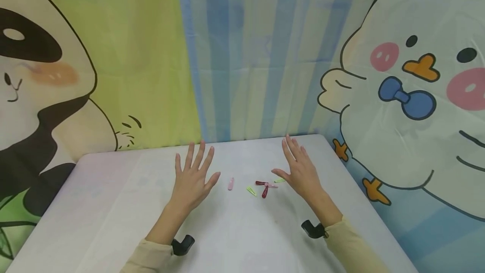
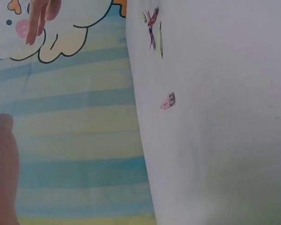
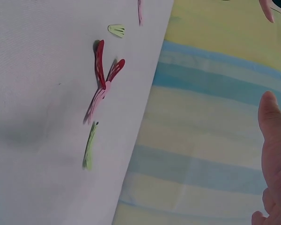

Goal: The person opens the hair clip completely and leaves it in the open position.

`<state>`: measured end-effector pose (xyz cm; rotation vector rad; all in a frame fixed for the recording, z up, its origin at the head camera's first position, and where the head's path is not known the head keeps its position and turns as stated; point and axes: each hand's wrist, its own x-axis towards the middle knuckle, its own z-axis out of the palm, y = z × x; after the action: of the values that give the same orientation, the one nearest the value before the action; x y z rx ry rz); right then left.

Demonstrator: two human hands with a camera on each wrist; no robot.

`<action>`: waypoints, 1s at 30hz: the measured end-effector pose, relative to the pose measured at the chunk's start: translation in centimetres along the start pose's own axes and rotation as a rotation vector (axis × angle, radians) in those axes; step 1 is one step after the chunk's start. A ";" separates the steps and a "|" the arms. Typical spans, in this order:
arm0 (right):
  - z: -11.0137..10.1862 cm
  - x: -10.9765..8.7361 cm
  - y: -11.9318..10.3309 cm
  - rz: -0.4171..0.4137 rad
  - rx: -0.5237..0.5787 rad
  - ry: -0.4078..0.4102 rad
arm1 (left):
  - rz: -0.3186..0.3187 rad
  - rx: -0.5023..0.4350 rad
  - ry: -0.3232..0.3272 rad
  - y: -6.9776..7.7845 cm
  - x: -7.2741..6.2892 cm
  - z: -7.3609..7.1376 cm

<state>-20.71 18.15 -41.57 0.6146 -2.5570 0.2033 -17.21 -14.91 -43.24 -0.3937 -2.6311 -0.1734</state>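
Observation:
Several small snap hair clips lie on the white tabletop. A pink hair clip [image 1: 230,184] sits apart, nearest my left hand [image 1: 191,182]. To its right is a light green hair clip [image 1: 251,191]. Two dark red hair clips [image 3: 99,65] and a pink one [image 3: 97,99] meet at their ends in a cluster. Beyond that cluster lies another green hair clip [image 3: 89,147], partly behind my right hand [image 1: 302,174] in the head view. Both hands are raised above the table with fingers extended, holding nothing and touching no clip.
The white table [image 1: 125,205] has its far edge against a hanging printed cloth [image 1: 246,54] with a panda and a white bird figure. Black wrist mounts [image 1: 183,245] sit at both cuffs. Beige sleeves [image 1: 352,245] cover the forearms.

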 end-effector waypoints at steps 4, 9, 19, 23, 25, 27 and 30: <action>0.1 -0.2 0.0 -0.005 0.011 0.004 | -0.003 0.005 -0.001 0.1 -0.1 0.1; 0.2 -0.1 0.0 -0.009 0.009 0.032 | 0.001 -0.007 0.016 0.1 -0.1 0.1; 0.7 -0.2 -0.4 -0.020 0.043 0.046 | -0.025 -0.036 -0.007 0.3 -0.3 0.6; 1.1 -0.2 -0.5 -0.035 0.062 0.069 | -0.036 -0.045 -0.025 0.4 -0.5 1.1; 1.3 -0.2 -0.6 -0.045 0.073 0.095 | -0.046 -0.050 -0.030 0.5 -0.5 1.3; 1.4 -0.2 -0.6 -0.051 0.091 0.118 | -0.060 -0.056 -0.023 0.6 -0.5 1.5; 1.6 -0.2 -0.7 -0.060 0.124 0.147 | -0.085 -0.073 -0.014 0.7 -0.5 1.7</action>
<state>-20.90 17.21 -42.99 0.6959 -2.3946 0.3747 -17.29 -14.05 -44.93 -0.3083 -2.6624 -0.2963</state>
